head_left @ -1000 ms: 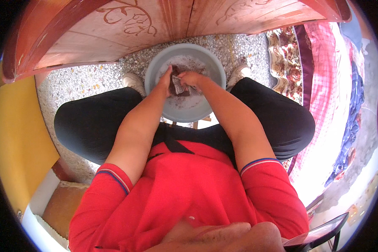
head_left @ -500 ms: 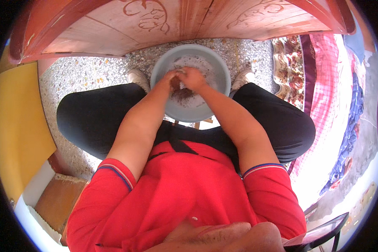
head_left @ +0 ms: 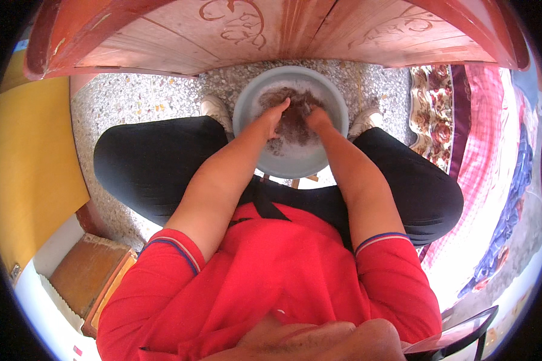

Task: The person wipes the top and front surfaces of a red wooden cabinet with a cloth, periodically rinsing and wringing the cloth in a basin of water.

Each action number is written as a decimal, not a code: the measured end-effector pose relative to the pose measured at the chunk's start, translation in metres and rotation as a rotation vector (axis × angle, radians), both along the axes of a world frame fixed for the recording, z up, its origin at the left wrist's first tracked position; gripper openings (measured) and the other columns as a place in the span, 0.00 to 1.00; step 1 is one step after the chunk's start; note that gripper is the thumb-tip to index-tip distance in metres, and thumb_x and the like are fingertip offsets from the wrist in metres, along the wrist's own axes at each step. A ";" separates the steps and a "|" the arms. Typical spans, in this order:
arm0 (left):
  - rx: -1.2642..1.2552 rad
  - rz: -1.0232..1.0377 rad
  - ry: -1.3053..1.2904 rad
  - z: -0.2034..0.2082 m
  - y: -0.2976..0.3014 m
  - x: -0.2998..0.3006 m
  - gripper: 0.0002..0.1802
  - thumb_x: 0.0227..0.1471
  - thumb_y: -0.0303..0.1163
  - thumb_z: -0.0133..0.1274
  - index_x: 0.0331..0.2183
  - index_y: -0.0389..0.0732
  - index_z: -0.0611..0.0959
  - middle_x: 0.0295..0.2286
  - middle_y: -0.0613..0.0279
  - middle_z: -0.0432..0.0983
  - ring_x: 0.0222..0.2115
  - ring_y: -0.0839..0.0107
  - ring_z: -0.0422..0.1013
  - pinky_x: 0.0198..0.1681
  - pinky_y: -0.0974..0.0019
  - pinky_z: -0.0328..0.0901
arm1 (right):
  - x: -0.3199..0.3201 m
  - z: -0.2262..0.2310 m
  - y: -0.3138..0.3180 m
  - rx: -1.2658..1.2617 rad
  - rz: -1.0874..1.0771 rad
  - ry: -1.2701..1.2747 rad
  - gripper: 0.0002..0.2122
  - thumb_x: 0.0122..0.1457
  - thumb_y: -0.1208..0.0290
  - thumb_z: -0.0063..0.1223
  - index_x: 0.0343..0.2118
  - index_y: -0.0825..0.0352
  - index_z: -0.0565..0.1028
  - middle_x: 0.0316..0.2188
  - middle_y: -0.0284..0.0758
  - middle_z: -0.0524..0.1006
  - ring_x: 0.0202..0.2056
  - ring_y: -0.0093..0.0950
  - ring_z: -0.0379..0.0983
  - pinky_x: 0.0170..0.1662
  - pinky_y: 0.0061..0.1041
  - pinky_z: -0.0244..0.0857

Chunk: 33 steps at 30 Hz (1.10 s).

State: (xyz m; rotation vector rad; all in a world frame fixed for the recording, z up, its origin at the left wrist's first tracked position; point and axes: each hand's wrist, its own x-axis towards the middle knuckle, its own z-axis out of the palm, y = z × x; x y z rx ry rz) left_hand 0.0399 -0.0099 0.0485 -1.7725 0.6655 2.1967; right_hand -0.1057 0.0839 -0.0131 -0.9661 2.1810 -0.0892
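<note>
A round grey-blue basin (head_left: 244, 144) stands on the floor between my feet. Whitish suds and water fill it, with a dark brown, hair-like mass (head_left: 296, 123) spread through them. My left hand (head_left: 275, 119) is at the left side of this mass, fingers apart and touching it. On the mass's right side is my right hand (head_left: 316, 117); its fingertips sink into the brown strands and are partly hidden. The two hands are apart, with the mass between them. Whether the mass is a wig, fur or fabric I cannot make out.
A carved reddish wooden panel (head_left: 307, 36) rises just beyond the basin. My knees and shoes flank the basin. Bedding with a pink checked sheet (head_left: 483, 120) hangs at the right. A yellow panel (head_left: 39, 150) and a brown wooden box (head_left: 84, 274) stand at the left.
My hands have parted from being together over the basin, left hand to the left and right hand to the right. The brown mass, bunched up before, is now spread out. The whole view has shifted slightly.
</note>
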 end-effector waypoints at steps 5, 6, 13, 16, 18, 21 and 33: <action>0.101 0.028 0.022 -0.007 -0.006 0.006 0.50 0.44 0.70 0.49 0.61 0.52 0.59 0.60 0.55 0.52 0.60 0.54 0.52 0.58 0.39 0.49 | 0.000 0.017 -0.023 0.075 -0.189 -0.636 0.18 0.47 0.68 0.53 0.44 0.62 0.75 0.42 0.42 0.76 0.42 0.40 0.73 0.46 0.38 0.66; 0.099 0.055 -0.031 -0.005 -0.009 0.013 0.45 0.48 0.69 0.46 0.59 0.48 0.64 0.57 0.52 0.62 0.56 0.54 0.61 0.56 0.43 0.55 | 0.011 0.049 -0.035 0.125 -0.285 -0.889 0.13 0.47 0.70 0.51 0.38 0.61 0.75 0.34 0.36 0.74 0.34 0.31 0.70 0.35 0.31 0.65; 0.175 0.218 0.321 -0.036 -0.015 0.024 0.41 0.50 0.65 0.46 0.55 0.46 0.67 0.53 0.52 0.66 0.51 0.54 0.65 0.50 0.46 0.61 | 0.030 0.097 -0.066 0.163 -0.237 -1.419 0.08 0.47 0.69 0.51 0.32 0.62 0.75 0.23 0.28 0.72 0.24 0.21 0.68 0.21 0.23 0.61; 0.178 0.195 0.370 -0.041 -0.015 0.026 0.38 0.51 0.63 0.47 0.54 0.45 0.68 0.51 0.52 0.68 0.49 0.55 0.67 0.48 0.47 0.64 | 0.049 0.094 -0.063 -0.136 -0.031 -1.146 0.14 0.50 0.62 0.52 0.36 0.65 0.76 0.24 0.34 0.74 0.25 0.27 0.71 0.26 0.28 0.64; 0.150 0.168 0.315 -0.054 -0.015 0.026 0.37 0.52 0.62 0.47 0.53 0.45 0.69 0.50 0.52 0.69 0.48 0.55 0.69 0.46 0.48 0.65 | 0.068 0.099 -0.055 -0.444 0.192 -0.596 0.19 0.53 0.55 0.52 0.39 0.67 0.76 0.26 0.43 0.77 0.26 0.36 0.74 0.31 0.35 0.68; 0.084 0.115 0.239 -0.103 -0.017 0.029 0.35 0.53 0.60 0.47 0.52 0.44 0.71 0.48 0.52 0.71 0.46 0.55 0.71 0.44 0.49 0.68 | 0.076 0.139 -0.048 -0.413 0.182 -0.073 0.19 0.55 0.55 0.50 0.41 0.67 0.76 0.29 0.51 0.77 0.32 0.47 0.75 0.38 0.44 0.68; -0.099 -0.095 0.135 -0.017 -0.007 -0.007 0.46 0.47 0.68 0.50 0.60 0.52 0.62 0.60 0.58 0.58 0.60 0.58 0.53 0.57 0.41 0.51 | -0.024 0.015 0.004 -0.115 0.024 0.141 0.20 0.59 0.58 0.46 0.50 0.64 0.70 0.43 0.49 0.75 0.45 0.47 0.72 0.48 0.44 0.65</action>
